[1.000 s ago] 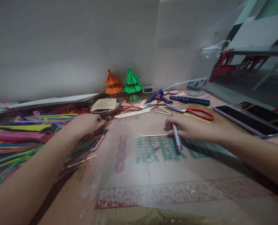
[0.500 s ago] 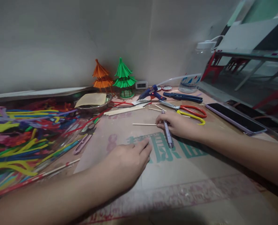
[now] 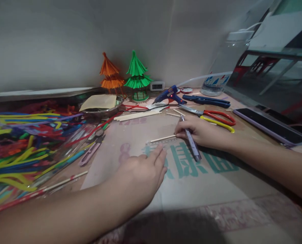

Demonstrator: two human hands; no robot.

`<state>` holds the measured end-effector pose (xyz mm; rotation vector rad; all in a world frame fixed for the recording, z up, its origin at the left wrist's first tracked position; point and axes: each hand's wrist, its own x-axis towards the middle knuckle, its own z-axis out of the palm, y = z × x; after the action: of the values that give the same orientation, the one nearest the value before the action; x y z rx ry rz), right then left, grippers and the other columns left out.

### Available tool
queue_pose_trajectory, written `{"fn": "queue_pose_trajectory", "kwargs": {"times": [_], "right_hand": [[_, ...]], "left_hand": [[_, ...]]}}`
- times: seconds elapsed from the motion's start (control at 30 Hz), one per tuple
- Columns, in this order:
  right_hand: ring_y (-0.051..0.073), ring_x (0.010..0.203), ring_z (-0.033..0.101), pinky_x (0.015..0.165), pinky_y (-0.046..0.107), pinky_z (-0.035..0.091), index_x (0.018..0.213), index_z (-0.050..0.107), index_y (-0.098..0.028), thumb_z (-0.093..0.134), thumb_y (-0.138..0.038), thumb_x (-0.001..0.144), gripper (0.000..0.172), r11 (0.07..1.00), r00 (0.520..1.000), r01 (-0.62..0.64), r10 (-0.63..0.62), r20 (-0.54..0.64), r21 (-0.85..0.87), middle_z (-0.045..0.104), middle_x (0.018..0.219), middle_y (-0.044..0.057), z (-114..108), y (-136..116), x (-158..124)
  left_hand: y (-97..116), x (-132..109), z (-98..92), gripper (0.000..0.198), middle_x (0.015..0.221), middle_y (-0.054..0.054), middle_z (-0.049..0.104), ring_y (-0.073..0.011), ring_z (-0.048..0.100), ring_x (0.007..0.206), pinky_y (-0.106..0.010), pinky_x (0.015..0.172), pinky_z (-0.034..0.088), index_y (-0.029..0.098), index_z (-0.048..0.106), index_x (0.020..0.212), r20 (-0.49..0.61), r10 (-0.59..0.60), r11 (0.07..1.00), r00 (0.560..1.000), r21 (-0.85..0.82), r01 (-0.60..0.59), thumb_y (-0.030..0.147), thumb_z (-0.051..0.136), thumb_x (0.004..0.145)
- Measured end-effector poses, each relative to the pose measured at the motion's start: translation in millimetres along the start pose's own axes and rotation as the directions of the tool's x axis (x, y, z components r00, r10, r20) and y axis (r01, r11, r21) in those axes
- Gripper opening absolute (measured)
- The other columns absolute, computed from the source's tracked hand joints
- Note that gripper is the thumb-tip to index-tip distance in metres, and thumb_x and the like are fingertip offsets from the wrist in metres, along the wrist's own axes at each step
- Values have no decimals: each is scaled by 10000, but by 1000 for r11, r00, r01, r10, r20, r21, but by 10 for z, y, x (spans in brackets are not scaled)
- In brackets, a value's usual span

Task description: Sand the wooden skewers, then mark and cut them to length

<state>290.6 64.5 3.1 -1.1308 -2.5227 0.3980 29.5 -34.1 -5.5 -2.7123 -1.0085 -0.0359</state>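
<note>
My right hand pinches one end of a thin wooden stick and also holds a pale purple pen tilted across its fingers. The stick lies along the marked edge of a clear ruler. Palm down, my left hand rests on the ruler and table sheet, fingers extended toward the stick. Beyond the hands lie a bundle of wooden sticks, scissors with red and yellow handles, and a blue glue gun with a red light.
Colourful pipe cleaners cover the left side. Orange and green pagoda-like models stand by the wall. Blue pliers, a bottle and a phone are at the right. Pink-handled cutters lie left.
The stick has tilted and now lies against the ruler's edge. My right hand has shifted slightly with the stick and pen. The camera view has moved a little.
</note>
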Motion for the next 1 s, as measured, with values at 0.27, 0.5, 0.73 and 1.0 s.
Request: {"fn": "queue_pose_trajectory", "kwargs": {"times": [0.27,0.5,0.73,1.0], "right_hand": [[206,893,629,796,319,448,1023,752,-212,553,-316,1016,225,992,990,121,-122,66,21,668,941,70,59,-200,-58],[213,911,628,783,331,453,1156,759,-252,537,-355,1040,271,976,975,217,-217,43,-2,693,970,78,93,-214,-91],[210,883,638,769,329,451,1079,772,-264,566,-389,1025,247,980,981,194,-195,26,33,706,939,69,125,-220,-82],[213,884,635,766,332,446,1125,771,-263,549,-365,1032,262,978,978,206,-207,29,29,700,942,76,148,-224,-68]], "left_hand": [[40,-9,-148,549,1550,-223,477,-271,786,970,-358,666,661,56,470,1522,200,71,997,977,0,-72,112,431,977],[69,50,-245,595,1595,-265,421,-263,785,805,-365,571,637,110,465,1525,260,21,998,965,-60,-6,120,500,931],[135,75,-254,636,1604,-246,418,-261,779,789,-360,536,619,95,426,1564,307,-19,997,951,-62,39,104,487,931],[118,65,-198,639,1597,-272,399,-270,780,810,-357,524,603,65,376,1585,262,29,999,965,-48,-17,145,461,957]]}}
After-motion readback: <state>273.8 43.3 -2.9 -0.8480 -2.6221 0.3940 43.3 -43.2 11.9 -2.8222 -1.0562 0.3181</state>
